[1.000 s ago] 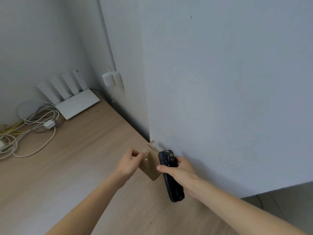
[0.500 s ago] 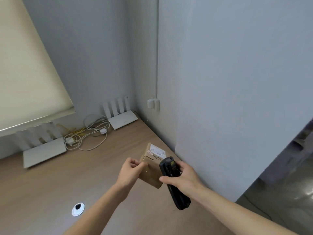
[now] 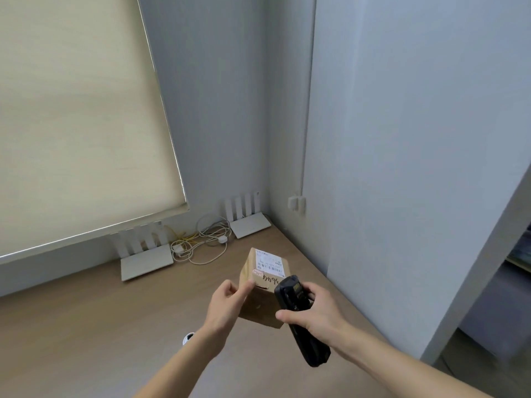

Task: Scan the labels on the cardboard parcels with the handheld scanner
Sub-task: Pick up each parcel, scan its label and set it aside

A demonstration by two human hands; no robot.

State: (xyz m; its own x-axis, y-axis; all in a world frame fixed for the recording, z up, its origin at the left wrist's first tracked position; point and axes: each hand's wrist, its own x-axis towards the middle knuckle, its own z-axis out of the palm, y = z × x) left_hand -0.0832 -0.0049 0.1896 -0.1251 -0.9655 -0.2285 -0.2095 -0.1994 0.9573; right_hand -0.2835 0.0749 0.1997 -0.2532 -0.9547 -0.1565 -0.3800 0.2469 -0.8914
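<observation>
A small brown cardboard parcel (image 3: 260,303) is held above the wooden desk (image 3: 86,326), its top face turned up. That face carries a white printed label (image 3: 270,261) and handwritten digits. My left hand (image 3: 227,305) grips the parcel's left side with thumb and fingers. My right hand (image 3: 313,311) is closed around a black handheld scanner (image 3: 298,317), whose head sits just right of the parcel's near top edge and points toward the label.
Two white routers (image 3: 146,261) (image 3: 248,222) with upright antennas stand at the desk's back, with tangled cables (image 3: 201,239) between them. A roller blind (image 3: 74,119) hangs at left. A wall (image 3: 402,168) runs close on the right. A round cable grommet (image 3: 188,338) sits in the desk.
The view has tilted up and left, showing the blind and second router. The parcel has turned so its labelled top faces up more fully; both hands keep their holds.
</observation>
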